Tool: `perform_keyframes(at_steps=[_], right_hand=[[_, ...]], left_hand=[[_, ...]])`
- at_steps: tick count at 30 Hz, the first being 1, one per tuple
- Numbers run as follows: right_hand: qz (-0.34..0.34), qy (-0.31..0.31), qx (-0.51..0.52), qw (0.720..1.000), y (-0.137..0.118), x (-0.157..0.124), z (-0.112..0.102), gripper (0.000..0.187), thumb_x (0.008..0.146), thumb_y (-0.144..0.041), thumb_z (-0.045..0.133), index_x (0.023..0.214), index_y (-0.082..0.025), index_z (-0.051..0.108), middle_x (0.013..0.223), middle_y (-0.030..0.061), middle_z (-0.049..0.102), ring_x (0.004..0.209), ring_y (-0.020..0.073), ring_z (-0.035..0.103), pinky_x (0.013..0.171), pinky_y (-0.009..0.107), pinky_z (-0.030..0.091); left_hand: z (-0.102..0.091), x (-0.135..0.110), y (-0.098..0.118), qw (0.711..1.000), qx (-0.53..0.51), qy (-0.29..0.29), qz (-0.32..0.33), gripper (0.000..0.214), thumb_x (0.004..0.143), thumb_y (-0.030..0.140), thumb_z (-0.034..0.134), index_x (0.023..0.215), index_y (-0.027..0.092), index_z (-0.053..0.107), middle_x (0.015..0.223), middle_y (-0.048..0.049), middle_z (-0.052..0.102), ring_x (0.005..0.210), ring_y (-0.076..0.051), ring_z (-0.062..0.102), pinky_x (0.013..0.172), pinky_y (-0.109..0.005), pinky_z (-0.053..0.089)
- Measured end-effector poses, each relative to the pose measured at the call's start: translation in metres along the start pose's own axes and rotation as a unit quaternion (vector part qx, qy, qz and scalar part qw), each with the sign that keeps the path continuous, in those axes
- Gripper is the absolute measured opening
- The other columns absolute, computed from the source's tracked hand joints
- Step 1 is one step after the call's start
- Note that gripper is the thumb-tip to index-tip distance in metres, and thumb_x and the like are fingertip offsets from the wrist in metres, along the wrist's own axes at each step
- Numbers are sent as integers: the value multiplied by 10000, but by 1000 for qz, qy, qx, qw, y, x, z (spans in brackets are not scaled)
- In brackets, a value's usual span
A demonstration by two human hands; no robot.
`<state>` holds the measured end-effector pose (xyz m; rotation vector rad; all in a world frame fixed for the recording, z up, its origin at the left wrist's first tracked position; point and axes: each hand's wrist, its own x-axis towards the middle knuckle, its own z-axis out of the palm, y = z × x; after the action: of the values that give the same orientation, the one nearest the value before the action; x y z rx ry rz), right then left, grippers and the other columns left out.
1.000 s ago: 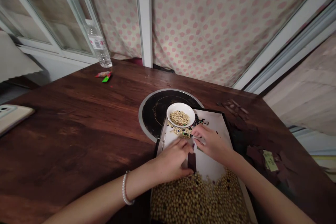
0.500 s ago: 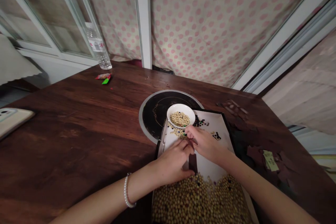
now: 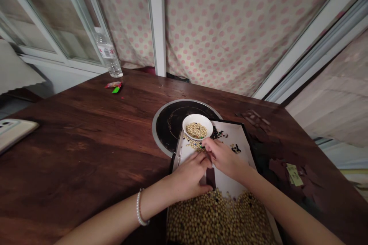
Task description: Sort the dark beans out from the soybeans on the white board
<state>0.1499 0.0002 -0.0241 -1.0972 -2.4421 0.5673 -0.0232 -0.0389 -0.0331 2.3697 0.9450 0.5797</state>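
Observation:
My left hand, with a white beaded bracelet at the wrist, reaches into a shallow white-lined box. Its curled fingers and thumb bracket a flat dark brown strip and seem to hold it. Close against its fingertips is my right hand, fingers pinched together; what they grip, if anything, is hidden. Pale round beads heap at the near end of the box. Just beyond my hands, a white bowl holds more pale beads, with a few loose ones beside it.
Black beads and a smaller dark cluster lie in the box's far part. Behind is a round black hotplate set in the wooden table. A water bottle, candy wrappers, a phone and brown scraps lie around.
Both hands stay almost in the same place, close together over the box. The view has shifted very slightly; nothing else has visibly moved.

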Motion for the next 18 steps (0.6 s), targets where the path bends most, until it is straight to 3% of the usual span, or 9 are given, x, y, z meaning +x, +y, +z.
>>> perform_keyframes(at_steps=[10, 14, 18], right_hand=[[30, 23, -3, 999, -4, -13, -6, 308, 704, -1, 423, 931, -209, 410, 782, 11, 506, 701, 170, 497, 621, 274, 380], [37, 16, 68, 997, -13, -34, -3, 329, 687, 9, 450, 914, -223, 394, 804, 6, 519, 703, 155, 531, 621, 263, 423], [64, 13, 120, 991, -19, -47, 7, 322, 690, 9, 460, 906, -222, 399, 795, 4, 535, 705, 153, 551, 637, 273, 451]], left_hand=[[-1, 0, 1, 1000, 26, -13, -4, 456, 640, 295, 783, 1019, 136, 586, 1119, -128, 574, 1111, -327, 511, 992, -480, 420], [-2, 1, 2, 1000, 18, -14, 14, 525, 650, 270, 776, 1108, 112, 573, 1129, -144, 584, 1127, -326, 513, 1015, -474, 400], [-5, 2, 5, 999, 27, -21, -8, 488, 661, 257, 761, 1086, 97, 584, 1090, -152, 589, 1093, -337, 529, 979, -480, 426]])
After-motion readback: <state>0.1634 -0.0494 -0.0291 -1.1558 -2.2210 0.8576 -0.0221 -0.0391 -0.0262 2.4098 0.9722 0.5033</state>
